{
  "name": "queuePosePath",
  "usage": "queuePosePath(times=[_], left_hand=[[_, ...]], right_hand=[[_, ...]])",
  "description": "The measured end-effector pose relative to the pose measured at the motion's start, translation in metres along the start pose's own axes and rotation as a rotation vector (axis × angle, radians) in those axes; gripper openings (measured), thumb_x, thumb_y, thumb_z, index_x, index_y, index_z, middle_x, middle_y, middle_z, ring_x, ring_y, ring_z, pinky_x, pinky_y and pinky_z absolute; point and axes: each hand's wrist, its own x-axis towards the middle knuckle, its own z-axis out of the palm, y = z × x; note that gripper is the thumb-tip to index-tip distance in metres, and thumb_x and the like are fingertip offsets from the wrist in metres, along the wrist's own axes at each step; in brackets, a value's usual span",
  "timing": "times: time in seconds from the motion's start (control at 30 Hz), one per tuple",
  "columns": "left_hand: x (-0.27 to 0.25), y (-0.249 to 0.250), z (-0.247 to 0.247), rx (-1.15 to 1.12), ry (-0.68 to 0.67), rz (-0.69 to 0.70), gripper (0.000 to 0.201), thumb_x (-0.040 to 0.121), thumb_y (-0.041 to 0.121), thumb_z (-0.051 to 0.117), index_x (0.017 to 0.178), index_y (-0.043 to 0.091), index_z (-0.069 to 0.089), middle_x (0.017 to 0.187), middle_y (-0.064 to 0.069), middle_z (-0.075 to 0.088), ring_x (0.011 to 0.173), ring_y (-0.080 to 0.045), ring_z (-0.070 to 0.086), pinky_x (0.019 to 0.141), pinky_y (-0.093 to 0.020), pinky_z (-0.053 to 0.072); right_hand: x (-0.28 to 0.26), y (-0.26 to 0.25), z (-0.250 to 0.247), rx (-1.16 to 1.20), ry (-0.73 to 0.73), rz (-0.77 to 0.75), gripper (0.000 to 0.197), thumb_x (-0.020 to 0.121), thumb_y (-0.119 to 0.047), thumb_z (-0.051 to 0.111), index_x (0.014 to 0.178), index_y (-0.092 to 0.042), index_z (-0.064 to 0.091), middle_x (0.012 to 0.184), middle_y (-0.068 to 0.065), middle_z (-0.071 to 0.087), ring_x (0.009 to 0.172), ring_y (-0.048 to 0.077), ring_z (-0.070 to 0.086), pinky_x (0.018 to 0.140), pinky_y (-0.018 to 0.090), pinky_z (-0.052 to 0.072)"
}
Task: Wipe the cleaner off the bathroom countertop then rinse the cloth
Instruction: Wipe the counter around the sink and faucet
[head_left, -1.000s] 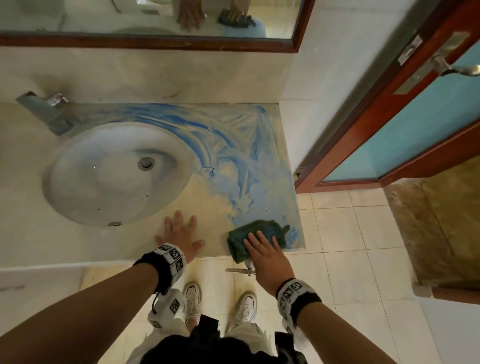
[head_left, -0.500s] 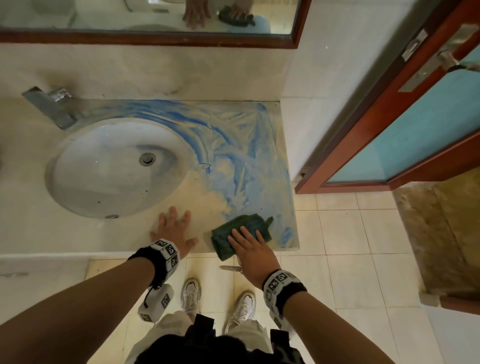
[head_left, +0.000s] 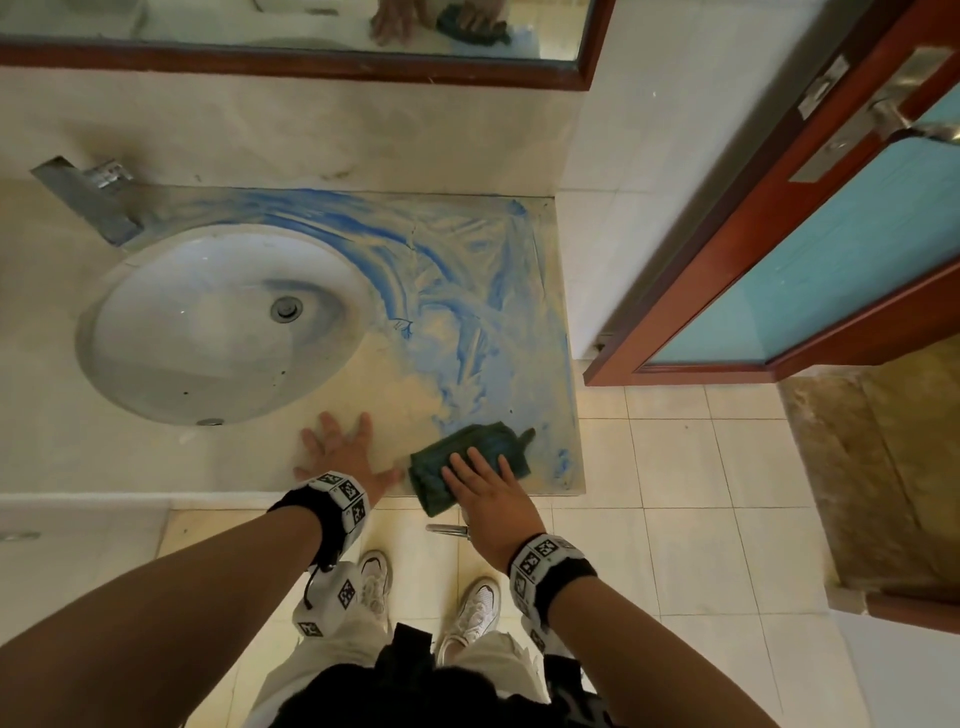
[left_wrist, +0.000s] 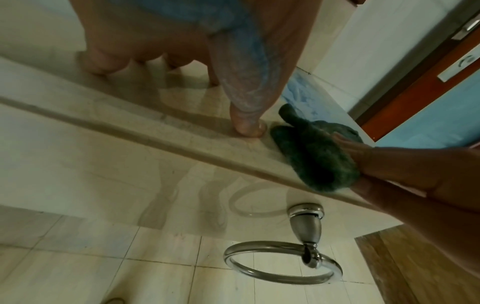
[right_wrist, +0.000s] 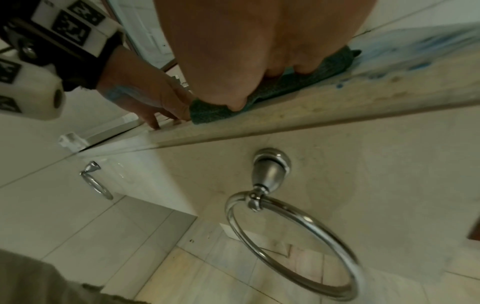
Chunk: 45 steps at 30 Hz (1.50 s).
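A dark green cloth (head_left: 470, 457) (left_wrist: 314, 156) (right_wrist: 272, 90) lies at the front edge of the beige countertop (head_left: 395, 384). My right hand (head_left: 485, 480) presses flat on the cloth with straight fingers. My left hand (head_left: 340, 452) rests flat, fingers spread, on the counter just left of the cloth; blue cleaner is smeared on its thumb (left_wrist: 244, 86). Blue cleaner streaks (head_left: 467, 291) cover the counter's right part from the back wall to near the front corner. The strip in front of the sink (head_left: 218, 322) looks bare.
A metal faucet (head_left: 88, 200) stands at the sink's back left. A chrome towel ring (right_wrist: 291, 236) (left_wrist: 283, 261) hangs on the cabinet front below the cloth. A wood-framed mirror (head_left: 311, 57) is above, a wood-and-blue door (head_left: 810, 270) to the right.
My right hand has slid the cloth left along the front edge, close to my left hand. The left hand has stayed flat on the counter.
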Motion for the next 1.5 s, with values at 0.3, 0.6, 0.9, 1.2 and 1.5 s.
queuePosePath(times=[0.3,0.6,0.9,1.2,1.5], left_hand=[[-0.005,0.001,-0.003,0.008,0.002,0.009,0.102,0.082,0.066,0.059,0.153,0.036,-0.009,0.158,-0.012,-0.025,0.145,-0.043,-0.015,0.11,-0.065,0.023],[-0.007,-0.001,-0.006,0.034,0.004,0.03,0.101,0.083,0.065,0.058,0.153,0.034,-0.008,0.157,-0.015,-0.023,0.144,-0.045,-0.013,0.11,-0.065,0.023],[-0.004,-0.001,-0.001,0.041,0.037,0.025,0.102,0.081,0.069,0.057,0.153,0.035,-0.007,0.158,-0.014,-0.021,0.144,-0.044,-0.012,0.11,-0.064,0.025],[-0.001,-0.002,0.001,0.073,0.035,0.03,0.102,0.082,0.068,0.056,0.153,0.033,-0.009,0.158,-0.016,-0.02,0.144,-0.047,-0.01,0.111,-0.064,0.022],[0.005,-0.006,0.007,0.088,0.054,0.027,0.104,0.079,0.072,0.056,0.152,0.035,-0.008,0.158,-0.015,-0.018,0.143,-0.048,-0.008,0.114,-0.062,0.019]], right_hand=[[-0.071,0.085,0.019,0.05,0.16,0.236,0.075,0.082,0.003,0.055,0.15,-0.019,0.034,0.158,-0.002,0.026,0.143,0.017,0.003,0.119,0.047,0.02],[-0.018,0.009,0.005,0.006,0.079,-0.01,0.068,0.096,-0.011,0.042,0.155,-0.02,0.012,0.163,-0.001,0.005,0.15,0.022,-0.006,0.115,0.038,-0.014],[-0.058,0.071,0.029,0.027,0.24,0.164,0.074,0.065,-0.004,0.076,0.135,-0.02,0.057,0.143,-0.001,0.052,0.137,0.021,0.04,0.11,0.049,0.035],[-0.023,0.01,0.031,0.001,0.196,0.032,0.065,0.069,-0.024,0.075,0.132,-0.021,0.06,0.14,-0.002,0.055,0.134,0.023,0.047,0.11,0.043,0.029],[-0.048,0.07,0.041,0.019,0.466,0.084,0.044,0.079,-0.015,0.073,0.122,-0.022,0.067,0.132,-0.003,0.061,0.129,0.023,0.052,0.107,0.046,0.041]])
